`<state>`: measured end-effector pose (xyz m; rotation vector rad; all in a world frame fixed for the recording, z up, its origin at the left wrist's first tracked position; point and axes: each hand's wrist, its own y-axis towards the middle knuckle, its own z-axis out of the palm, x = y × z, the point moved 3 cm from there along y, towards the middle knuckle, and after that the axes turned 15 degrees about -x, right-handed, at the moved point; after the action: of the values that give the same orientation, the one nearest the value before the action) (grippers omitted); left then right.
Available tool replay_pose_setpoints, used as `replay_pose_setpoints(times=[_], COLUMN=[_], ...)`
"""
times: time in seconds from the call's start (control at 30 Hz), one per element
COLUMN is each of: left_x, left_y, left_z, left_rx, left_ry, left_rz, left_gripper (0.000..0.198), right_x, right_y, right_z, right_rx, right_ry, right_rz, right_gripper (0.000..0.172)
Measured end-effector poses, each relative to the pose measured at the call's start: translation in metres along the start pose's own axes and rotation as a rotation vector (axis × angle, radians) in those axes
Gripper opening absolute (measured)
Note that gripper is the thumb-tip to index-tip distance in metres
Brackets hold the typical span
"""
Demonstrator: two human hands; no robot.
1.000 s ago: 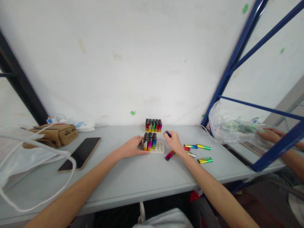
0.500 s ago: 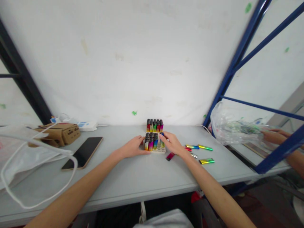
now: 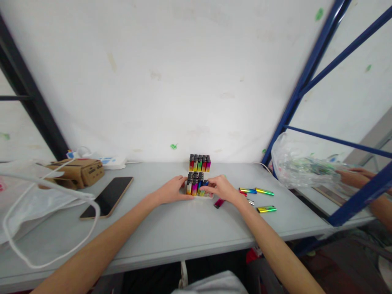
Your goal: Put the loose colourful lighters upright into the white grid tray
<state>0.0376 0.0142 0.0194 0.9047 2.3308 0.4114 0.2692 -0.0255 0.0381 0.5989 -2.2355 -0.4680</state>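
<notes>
My left hand [image 3: 170, 191] rests on the grey table [image 3: 171, 228] with its fingers curled against the left side of a white tray [image 3: 207, 195] that holds several upright coloured lighters [image 3: 193, 183]. Over the tray's right part, my right hand [image 3: 221, 188] pinches a blue lighter [image 3: 204, 183] and holds it among the others. A second full block of lighters [image 3: 199, 162] stands behind, near the wall. Loose lighters lie to the right: a magenta one [image 3: 219, 203], a blue-yellow one [image 3: 248, 190], green ones [image 3: 263, 191] [image 3: 266, 209].
A phone [image 3: 107, 197], a cardboard box [image 3: 78, 171], a power strip [image 3: 104, 161] and a white bag [image 3: 33, 204] lie at the left. Blue frame bars [image 3: 294, 98] rise at the right. Beyond them another person's hand [image 3: 352, 176] touches a clear plastic bag [image 3: 300, 165].
My right hand has carried the blue lighter leftwards from beside the tray to over it, lowering it among the standing lighters. My left hand has stayed at the tray.
</notes>
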Motion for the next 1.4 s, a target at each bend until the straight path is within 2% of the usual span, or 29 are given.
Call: replay_pose_setpoints(times=[0.13, 0.23, 0.33, 0.47, 0.67, 0.77, 0.83, 0.9, 1.03, 1.13, 1.2, 1.27, 1.33, 1.4], left_x=[-0.001, -0.001, -0.001, -0.001, 0.002, 0.002, 0.002, 0.002, 0.001, 0.002, 0.004, 0.005, 0.004, 0.003], left_y=[0.000, 0.000, -0.001, 0.000, 0.001, 0.001, 0.002, 0.002, 0.003, 0.003, 0.003, 0.003, 0.003, 0.003], left_z=[0.000, 0.000, 0.000, -0.001, 0.001, 0.001, 0.001, 0.001, 0.000, 0.000, 0.001, 0.002, 0.002, 0.000], left_rx=[0.005, -0.011, -0.023, -0.025, 0.001, 0.003, 0.007, 0.003, -0.009, -0.007, -0.001, 0.008, 0.007, 0.005], left_ry=[0.004, 0.002, 0.002, -0.005, 0.025, 0.023, 0.025, 0.022, 0.003, -0.008, -0.003, 0.003, 0.004, -0.001], left_rz=[0.009, -0.008, -0.015, -0.015, -0.003, -0.004, -0.004, -0.004, -0.004, -0.003, -0.004, -0.004, -0.004, -0.008], left_gripper=[0.064, 0.062, 0.060, 0.059, 0.055, 0.055, 0.055, 0.056, 0.058, 0.060, 0.062, 0.064, 0.063, 0.061], right_x=[0.004, 0.004, 0.003, 0.006, 0.011, 0.005, -0.005, -0.020, -0.052, -0.065, -0.069, -0.072, -0.075, -0.079], right_y=[0.001, 0.004, 0.005, 0.003, 0.003, 0.002, 0.001, -0.005, -0.043, -0.096, -0.131, -0.155, -0.164, -0.157], right_z=[0.004, 0.005, 0.002, 0.003, 0.012, -0.003, -0.027, -0.061, -0.133, -0.167, -0.169, -0.160, -0.143, -0.126], right_rx=[0.013, -0.026, -0.005, 0.053, -0.037, -0.041, -0.096, -0.191, -0.276, -0.312, -0.227, -0.159, -0.084, -0.012], right_ry=[-0.031, -0.174, -0.283, -0.347, -0.432, -0.304, -0.252, -0.268, -0.395, -0.532, -0.611, -0.662, -0.691, -0.695], right_rz=[-0.045, -0.121, -0.174, -0.192, -0.140, -0.097, -0.047, 0.016, 0.085, 0.087, 0.098, 0.147, 0.180, 0.199], right_gripper=[0.054, 0.053, 0.049, 0.044, 0.054, 0.057, 0.058, 0.058, 0.046, 0.049, 0.059, 0.067, 0.071, 0.070])
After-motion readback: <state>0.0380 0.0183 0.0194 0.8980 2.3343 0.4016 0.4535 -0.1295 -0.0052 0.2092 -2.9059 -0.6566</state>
